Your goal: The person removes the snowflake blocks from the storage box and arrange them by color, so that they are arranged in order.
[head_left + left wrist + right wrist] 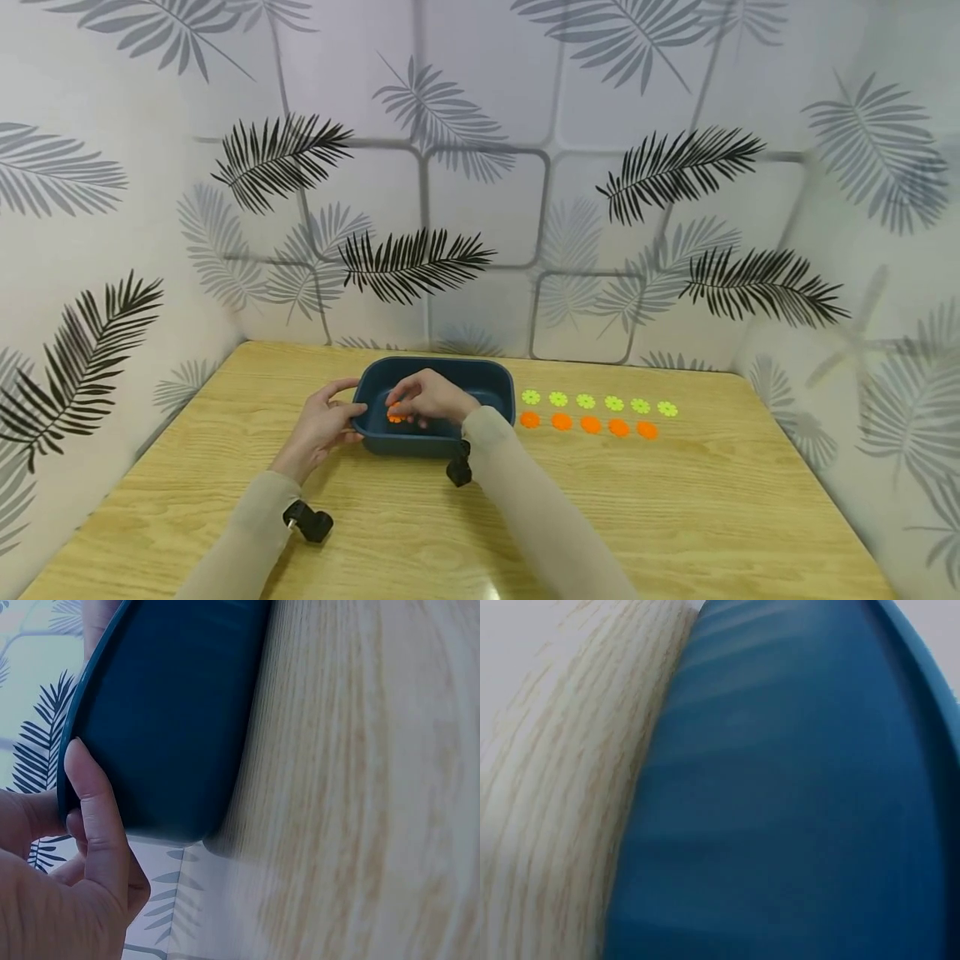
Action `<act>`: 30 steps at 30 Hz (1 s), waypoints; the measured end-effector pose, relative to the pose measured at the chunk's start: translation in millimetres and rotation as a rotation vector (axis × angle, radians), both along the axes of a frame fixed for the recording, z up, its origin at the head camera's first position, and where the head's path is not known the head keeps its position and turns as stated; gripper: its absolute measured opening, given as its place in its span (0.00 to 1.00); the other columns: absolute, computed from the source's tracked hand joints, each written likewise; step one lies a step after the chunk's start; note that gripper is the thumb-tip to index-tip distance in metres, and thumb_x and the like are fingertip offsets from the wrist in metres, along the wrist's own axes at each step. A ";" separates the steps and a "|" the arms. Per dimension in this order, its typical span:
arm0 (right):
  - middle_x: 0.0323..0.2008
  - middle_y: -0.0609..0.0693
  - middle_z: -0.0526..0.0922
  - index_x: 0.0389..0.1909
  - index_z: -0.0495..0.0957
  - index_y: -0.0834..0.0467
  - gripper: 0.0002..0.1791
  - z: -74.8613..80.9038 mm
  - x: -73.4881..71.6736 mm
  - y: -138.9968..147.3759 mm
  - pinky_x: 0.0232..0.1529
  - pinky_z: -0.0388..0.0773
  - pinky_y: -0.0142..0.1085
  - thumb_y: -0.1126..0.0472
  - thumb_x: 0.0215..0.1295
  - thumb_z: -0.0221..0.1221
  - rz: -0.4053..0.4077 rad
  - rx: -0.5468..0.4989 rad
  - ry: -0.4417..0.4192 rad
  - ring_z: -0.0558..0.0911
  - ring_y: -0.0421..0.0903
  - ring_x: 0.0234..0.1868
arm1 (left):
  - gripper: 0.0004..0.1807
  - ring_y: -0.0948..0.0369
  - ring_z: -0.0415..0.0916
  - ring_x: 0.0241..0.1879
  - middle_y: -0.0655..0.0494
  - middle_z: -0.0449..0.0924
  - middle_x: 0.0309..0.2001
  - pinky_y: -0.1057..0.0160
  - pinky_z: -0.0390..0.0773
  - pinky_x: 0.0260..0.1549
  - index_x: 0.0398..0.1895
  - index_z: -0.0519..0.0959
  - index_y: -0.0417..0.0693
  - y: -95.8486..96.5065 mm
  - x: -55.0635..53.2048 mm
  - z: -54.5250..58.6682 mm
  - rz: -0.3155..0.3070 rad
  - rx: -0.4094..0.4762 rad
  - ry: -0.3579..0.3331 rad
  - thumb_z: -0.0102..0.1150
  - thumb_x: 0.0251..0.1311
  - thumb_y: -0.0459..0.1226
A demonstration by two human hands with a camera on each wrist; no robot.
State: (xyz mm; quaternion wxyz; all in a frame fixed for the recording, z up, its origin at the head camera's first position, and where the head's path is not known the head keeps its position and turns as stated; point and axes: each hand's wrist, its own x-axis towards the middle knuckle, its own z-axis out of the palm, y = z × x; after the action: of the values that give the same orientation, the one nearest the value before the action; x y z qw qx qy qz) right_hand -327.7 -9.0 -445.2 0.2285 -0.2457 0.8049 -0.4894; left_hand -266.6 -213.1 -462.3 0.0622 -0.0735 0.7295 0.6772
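A dark blue oblong tub (438,446) with rounded corners stands on the table. My left hand (321,423) grips its left end; in the left wrist view that hand (90,847) has the rim between thumb and fingers, one finger lying along the outer wall. Inside the tub, toward its left end, my right hand (433,395) reaches down and pinches a small orange flower-shaped piece (394,414), partly hidden by the fingers. The right wrist view shows the tub's outer wall (780,780), with the right hand out of sight.
Right of the tub, a row of several yellow-green flower pieces (586,402) lies on the wooden table (675,500). Just in front of it runs a row of several orange flower pieces (590,425). A leaf-patterned wall (480,208) stands behind the table.
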 end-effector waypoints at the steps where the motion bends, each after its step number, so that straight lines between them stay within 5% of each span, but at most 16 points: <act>1: 0.28 0.51 0.85 0.47 0.83 0.62 0.11 1.8 1.3 1.5 0.21 0.77 0.32 0.63 0.64 0.64 0.005 -0.009 -0.012 0.77 0.42 0.22 | 0.31 0.61 0.82 0.26 0.44 0.80 0.40 0.65 0.84 0.27 0.73 0.62 0.52 0.1 0.1 0.1 -0.001 0.000 0.001 0.55 0.68 0.32; 8: 0.34 0.54 0.87 0.50 0.82 0.63 0.14 12.4 3.8 11.8 0.32 0.86 0.38 0.69 0.63 0.63 0.061 -0.053 -0.066 0.83 0.44 0.27 | 0.31 0.61 0.81 0.26 0.49 0.80 0.36 0.65 0.84 0.26 0.73 0.61 0.51 0.1 0.9 2.2 0.009 -0.004 -0.008 0.55 0.68 0.32; 19: 0.39 0.54 0.87 0.53 0.81 0.64 0.18 23.7 8.0 33.2 0.36 0.86 0.42 0.71 0.60 0.65 0.085 -0.007 -0.072 0.85 0.46 0.33 | 0.31 0.62 0.81 0.26 0.49 0.81 0.37 0.64 0.85 0.28 0.73 0.61 0.51 0.1 2.0 2.6 0.003 -0.003 -0.005 0.55 0.68 0.32; 30: 0.40 0.54 0.87 0.53 0.80 0.64 0.21 18.9 10.9 59.2 0.39 0.86 0.41 0.72 0.57 0.67 0.063 -0.043 -0.060 0.86 0.47 0.35 | 0.32 0.62 0.81 0.27 0.49 0.80 0.38 0.66 0.84 0.27 0.75 0.59 0.52 -1.0 4.8 4.2 -0.022 0.009 0.001 0.55 0.69 0.34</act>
State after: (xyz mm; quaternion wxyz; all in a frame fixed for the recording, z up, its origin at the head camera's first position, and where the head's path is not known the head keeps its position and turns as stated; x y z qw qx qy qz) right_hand -316.8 50.2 -426.3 0.2623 -0.2610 0.7788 -0.5065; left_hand -261.9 -214.1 -458.2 0.0695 -0.0651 0.7272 0.6798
